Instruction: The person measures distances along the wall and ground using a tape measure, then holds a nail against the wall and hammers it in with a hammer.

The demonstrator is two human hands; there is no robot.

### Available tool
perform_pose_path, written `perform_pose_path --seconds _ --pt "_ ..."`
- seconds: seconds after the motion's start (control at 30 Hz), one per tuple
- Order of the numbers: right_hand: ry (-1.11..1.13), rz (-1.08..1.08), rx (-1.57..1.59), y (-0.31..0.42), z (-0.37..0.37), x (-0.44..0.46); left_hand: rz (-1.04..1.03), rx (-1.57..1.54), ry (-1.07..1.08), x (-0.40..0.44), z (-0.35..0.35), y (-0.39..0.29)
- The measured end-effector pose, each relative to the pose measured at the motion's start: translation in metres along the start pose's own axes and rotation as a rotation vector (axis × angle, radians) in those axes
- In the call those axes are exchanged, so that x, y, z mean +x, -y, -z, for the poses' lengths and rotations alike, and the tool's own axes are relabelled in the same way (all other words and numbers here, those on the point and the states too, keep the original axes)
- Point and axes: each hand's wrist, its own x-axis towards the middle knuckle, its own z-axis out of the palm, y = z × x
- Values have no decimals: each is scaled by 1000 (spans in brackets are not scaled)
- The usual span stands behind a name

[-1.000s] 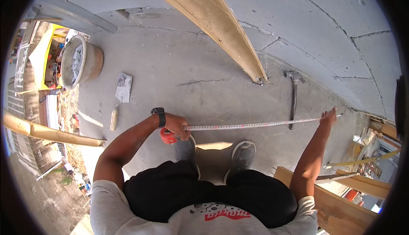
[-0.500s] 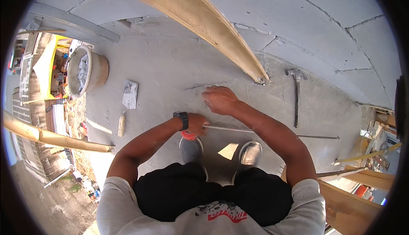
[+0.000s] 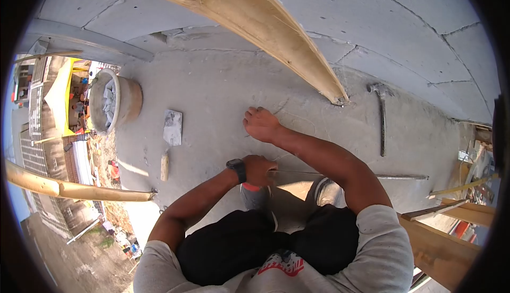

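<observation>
Low over the concrete floor, my left hand (image 3: 259, 171), below the black watch (image 3: 237, 170), is closed around what looks like a red tape measure (image 3: 252, 187), mostly hidden by the fingers. From this hand a thin strip (image 3: 297, 173) runs right, passing behind my right forearm. Roughly in line with it lies a thin metal rod (image 3: 404, 177). Farther forward, my right hand (image 3: 262, 124) is at the floor with its fingers curled; anything inside them is hidden. Faint thin dark wires or scratches (image 3: 283, 104) show just beyond it.
A hammer (image 3: 382, 117) lies at the right. On the left are a flat trowel-like plate (image 3: 172, 127), a pale handle-like piece (image 3: 164, 166) and a bucket of rubble (image 3: 130, 99). A wooden pole (image 3: 281, 32) slants down to the floor ahead; another pole (image 3: 79, 189) crosses the left edge.
My right hand has shifted left across the floor, over where dark wire-like lines showed. My left hand has come slightly nearer my body, and the pale strip now looks thinner. The view has shifted slightly.
</observation>
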Motion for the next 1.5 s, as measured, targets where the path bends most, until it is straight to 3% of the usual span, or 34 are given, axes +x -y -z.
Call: perform_pose_path --seconds 0.03,0.1,0.13,0.2,0.23,0.3,0.33,0.4,0.43,0.5,0.57,0.6,0.67,0.77,0.8,0.83,0.9,0.93,1.03,1.1,1.13,1.2,1.27,1.37,1.4,1.5 --pt "5 -7 -1 0 2 -5 -8 -1 4 0 1 1" --pt "-256 -199 332 -3 13 -16 4 -4 -151 -1 6 4" --pt "-255 -209 331 -4 26 -27 -4 -2 -145 -3 10 6" --pt "-506 -423 806 -5 48 -53 33 -53 -179 -2 19 5" --pt "-508 -448 789 -5 47 -64 6 -50 -170 -2 21 5" --pt "-723 -477 1399 -7 48 -96 -38 -37 -197 -1 23 4" --pt "-738 -514 1360 -10 57 -111 -86 -33 -188 3 24 2" --pt "-607 -720 1974 -14 74 -136 -16 5 -67 8 20 -3" --pt "-642 -743 1954 -19 73 -150 -49 18 -53 13 17 -7" --pt "-983 -789 1517 -32 64 -171 10 93 66 17 12 -13" --pt "-1074 -950 967 -60 66 -205 8 117 104 19 0 -12" --pt "-1053 -998 632 -87 52 -228 19 123 125 19 -6 -9" --pt "-732 -1168 88 -126 37 -277 27 101 141 16 -16 -6" --pt "-374 -1556 -52 -152 27 -311 73 24 208 12 -23 -1" --pt "-251 -1553 -24 -154 21 -319 86 -11 264 8 -22 2" --pt "-102 -1584 59 -159 16 -324 151 -57 178 3 -19 5" --pt "-156 -1505 100 -169 0 -339 86 -116 304 -5 -14 2" --pt "-69 -1490 158 -174 8 -337 156 -187 178 -8 -11 2" --pt "36 -1273 226 -206 -13 -365 117 -55 114 -15 -7 4" --pt "-148 -1588 891 -196 23 -349 199 -92 58 -40 18 -17" --pt "-118 -1543 878 -200 42 -338 262 -141 58 -62 35 -35" --pt "107 -1684 1287 -199 91 -335 313 -141 41 -83 35 -53" --pt "353 -1740 1357 -201 119 -337 358 -148 23 -118 27 -87" --pt "448 -1714 1296 -149 187 -333 504 -252 41 -196 18 -159" --pt "404 -1630 1177 -122 211 -331 530 -304 22 -223 3 -185" --pt "334 -1846 1326 -66 275 -314 620 -451 -49 -301 -46 -264"
